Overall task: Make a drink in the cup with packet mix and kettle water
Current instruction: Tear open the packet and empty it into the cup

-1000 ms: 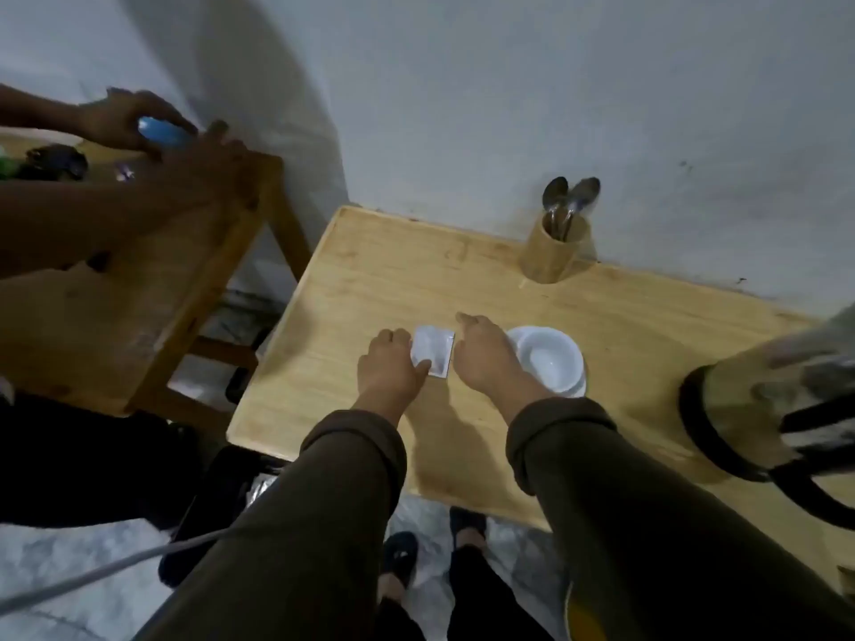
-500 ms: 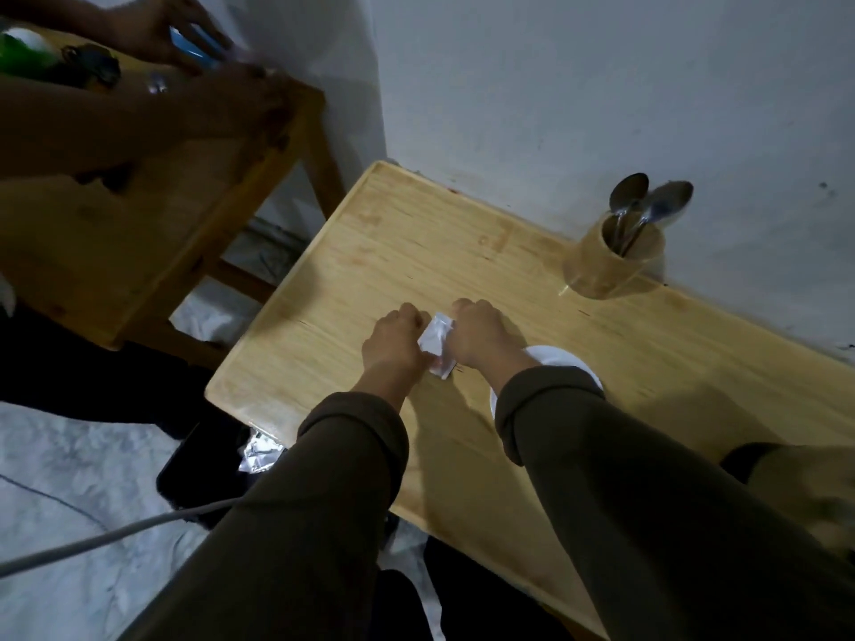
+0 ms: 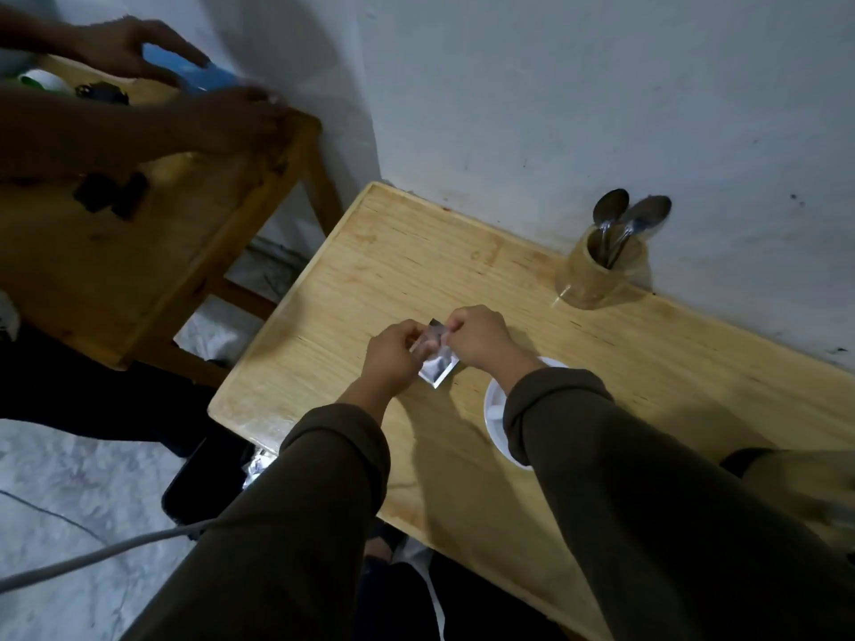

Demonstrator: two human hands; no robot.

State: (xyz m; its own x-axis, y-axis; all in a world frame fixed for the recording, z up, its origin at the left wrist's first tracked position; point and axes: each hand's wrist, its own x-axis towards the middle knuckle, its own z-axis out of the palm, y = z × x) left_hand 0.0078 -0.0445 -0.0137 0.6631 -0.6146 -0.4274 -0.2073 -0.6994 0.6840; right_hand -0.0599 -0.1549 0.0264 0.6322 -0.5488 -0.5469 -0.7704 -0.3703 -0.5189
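Observation:
A small silvery packet (image 3: pixel 436 358) is held just above the wooden table (image 3: pixel 370 279), pinched at its top edge from both sides. My left hand (image 3: pixel 393 351) grips its left corner and my right hand (image 3: pixel 479 337) grips its right corner. The white cup (image 3: pixel 497 421) stands on the table just to the right of the packet, mostly hidden under my right forearm. The kettle (image 3: pixel 800 483) shows only as a blurred shape at the right edge.
A wooden holder (image 3: pixel 597 270) with two spoons (image 3: pixel 636 219) stands by the wall at the back right. To the left is a second wooden table (image 3: pixel 139 252), where another person's hands (image 3: pixel 139 53) handle a blue object. A dark bin (image 3: pixel 208 483) sits on the floor below.
The packet went from lying flat on the table to being lifted and pinched between both hands. The view shifted left, so the cup and kettle sit further right.

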